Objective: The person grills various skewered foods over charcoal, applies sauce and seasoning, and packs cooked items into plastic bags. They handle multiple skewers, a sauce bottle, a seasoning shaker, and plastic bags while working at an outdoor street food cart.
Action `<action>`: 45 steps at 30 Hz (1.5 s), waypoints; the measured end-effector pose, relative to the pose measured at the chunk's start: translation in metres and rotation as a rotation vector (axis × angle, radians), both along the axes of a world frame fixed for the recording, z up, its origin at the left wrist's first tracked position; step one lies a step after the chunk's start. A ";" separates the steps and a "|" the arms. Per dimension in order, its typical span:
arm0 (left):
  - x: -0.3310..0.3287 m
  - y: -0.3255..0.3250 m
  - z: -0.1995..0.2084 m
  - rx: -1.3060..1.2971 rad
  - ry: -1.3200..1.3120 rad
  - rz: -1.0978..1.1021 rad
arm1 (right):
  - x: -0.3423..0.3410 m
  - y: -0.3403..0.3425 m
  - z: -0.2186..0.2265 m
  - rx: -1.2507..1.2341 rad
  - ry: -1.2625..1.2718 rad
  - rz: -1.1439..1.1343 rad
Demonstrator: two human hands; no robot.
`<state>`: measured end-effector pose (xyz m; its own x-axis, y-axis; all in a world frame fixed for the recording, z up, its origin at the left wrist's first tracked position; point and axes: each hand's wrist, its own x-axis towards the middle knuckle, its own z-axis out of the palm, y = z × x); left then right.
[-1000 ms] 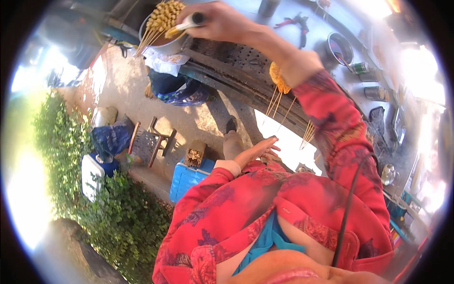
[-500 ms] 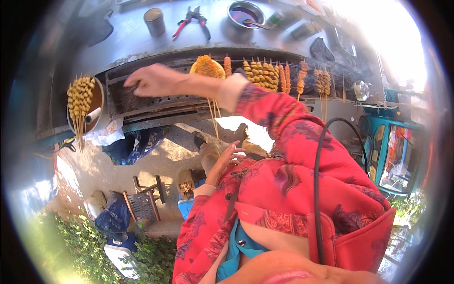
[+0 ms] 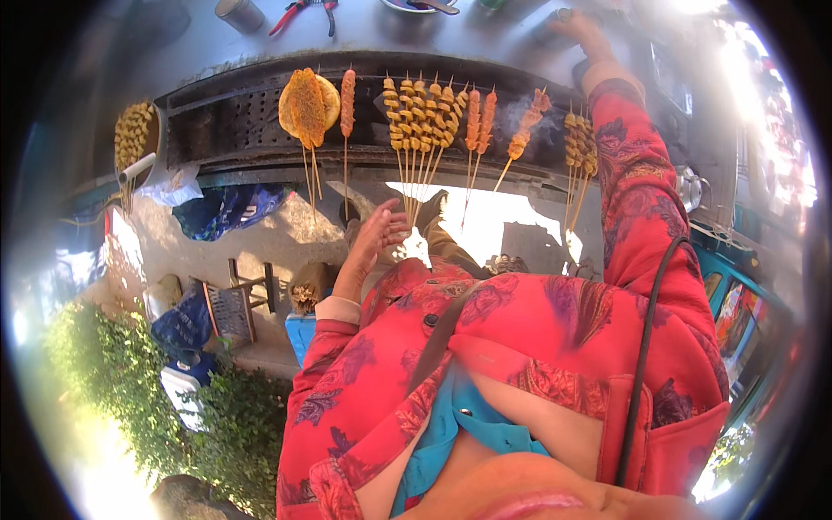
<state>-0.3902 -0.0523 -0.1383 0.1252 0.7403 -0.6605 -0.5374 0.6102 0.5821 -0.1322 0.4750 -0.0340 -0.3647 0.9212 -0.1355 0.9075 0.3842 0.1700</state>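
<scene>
My right arm stretches over the grill to the metal counter, where my right hand has its fingers closed about the top of a small jar. Blur and glare soften that grip. My left hand hangs in front of the grill, empty, fingers spread loosely. Across the grill lie spiral-cut skewers, sausage skewers, a smoking meat skewer and darker skewers. A seasoned flat piece on sticks rests over a round flatbread.
On the counter stand a metal can, red-handled pliers and a bowl of sauce with a spoon. More spiral skewers sit in a bowl at the left end. Behind me are a folding chair and a blue-and-white cooler.
My right hand has swung from the grill's left part to the jar at the back right. The view has shifted right, and my left hand stays low and loose.
</scene>
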 end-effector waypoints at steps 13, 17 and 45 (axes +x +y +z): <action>0.046 0.032 0.006 0.161 0.259 0.171 | 0.067 -0.056 -0.030 -0.695 1.985 -0.529; 0.048 0.027 0.006 0.163 0.266 0.217 | -0.008 -0.187 0.041 -1.034 2.175 -0.338; 0.064 0.063 0.014 0.281 1.168 0.057 | -0.076 -0.249 0.013 -0.935 1.950 -0.368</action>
<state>-0.3266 0.0109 -0.1238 -0.4789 0.8617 -0.1678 0.3811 0.3763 0.8445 -0.2081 0.2265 -0.0211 -0.4323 0.8688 -0.2417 -0.3044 -0.3929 -0.8678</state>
